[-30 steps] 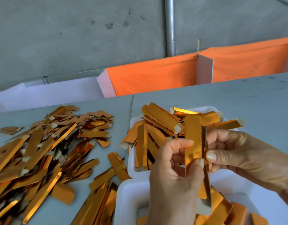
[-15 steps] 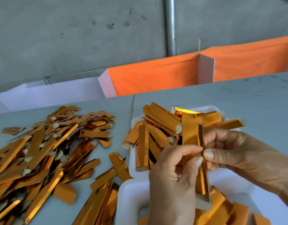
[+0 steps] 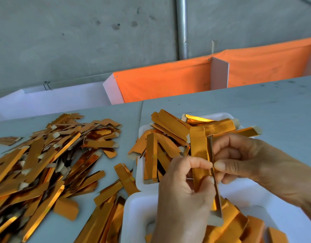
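Both hands are pinching the strip (image 3: 198, 151) above the near tray (image 3: 133, 213), left hand (image 3: 182, 195) meeting right hand (image 3: 247, 160) mid-length, and its right flap is turning edge-on versus 1 s ago, so folding is probably progressing.

A big heap of strips (image 3: 46, 163) is lying on the left side of the tabletop (image 3: 256, 111). Two trays are sitting to the right of it. The far tray (image 3: 139, 179) is sitting behind the near tray (image 3: 133, 216), and the two are touching. More strips are lying piled in both trays. A few loose strips (image 3: 123, 179) are lying on the tabletop between the heap and the trays. The left hand (image 3: 182, 199) and the right hand (image 3: 244, 158) are holding one strip (image 3: 198, 149) upright above the trays, the left hand on its left and the right hand on its right. A cloth screen (image 3: 168, 79) is standing behind the tabletop. A pipe (image 3: 182, 28) is running up the wall (image 3: 81, 41) behind the screen.
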A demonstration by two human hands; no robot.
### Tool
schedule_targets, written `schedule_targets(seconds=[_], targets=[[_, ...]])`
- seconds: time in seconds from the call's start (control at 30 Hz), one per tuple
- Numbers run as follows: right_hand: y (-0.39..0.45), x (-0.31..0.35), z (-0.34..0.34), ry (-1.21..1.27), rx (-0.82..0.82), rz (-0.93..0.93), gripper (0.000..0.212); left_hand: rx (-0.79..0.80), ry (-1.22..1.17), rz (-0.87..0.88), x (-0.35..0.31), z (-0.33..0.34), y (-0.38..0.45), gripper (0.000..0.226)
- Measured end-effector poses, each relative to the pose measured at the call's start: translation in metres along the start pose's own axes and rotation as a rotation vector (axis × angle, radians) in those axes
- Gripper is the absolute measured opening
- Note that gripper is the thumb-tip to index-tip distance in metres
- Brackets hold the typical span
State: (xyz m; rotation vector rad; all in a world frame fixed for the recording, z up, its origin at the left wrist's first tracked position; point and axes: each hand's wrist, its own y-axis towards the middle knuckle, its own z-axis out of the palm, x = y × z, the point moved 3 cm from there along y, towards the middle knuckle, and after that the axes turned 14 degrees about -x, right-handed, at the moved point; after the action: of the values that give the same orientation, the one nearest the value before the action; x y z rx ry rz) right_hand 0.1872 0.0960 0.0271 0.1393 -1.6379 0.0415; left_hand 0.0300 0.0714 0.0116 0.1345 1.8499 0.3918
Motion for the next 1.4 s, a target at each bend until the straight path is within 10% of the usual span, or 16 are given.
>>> schedule_targets(seconds=[0.73, 1.07, 1.4], targets=[[-0.015, 0.015, 0.041, -1.081, -0.358, -0.758, 0.023, -0.135, 0.394, 0.217, -0.001, 0.011, -0.004, 0.067], [0.002, -0.004, 0.016, -0.298, -0.107, -0.159, 0.028, -0.149, 0.307, 0.159, -0.001, 0.006, -0.002, 0.065], [0.000, -0.001, 0.020, 0.010, -0.011, -0.144, 0.004, -0.064, -0.131, -0.120, 0.016, -0.005, 0.003, 0.039]])
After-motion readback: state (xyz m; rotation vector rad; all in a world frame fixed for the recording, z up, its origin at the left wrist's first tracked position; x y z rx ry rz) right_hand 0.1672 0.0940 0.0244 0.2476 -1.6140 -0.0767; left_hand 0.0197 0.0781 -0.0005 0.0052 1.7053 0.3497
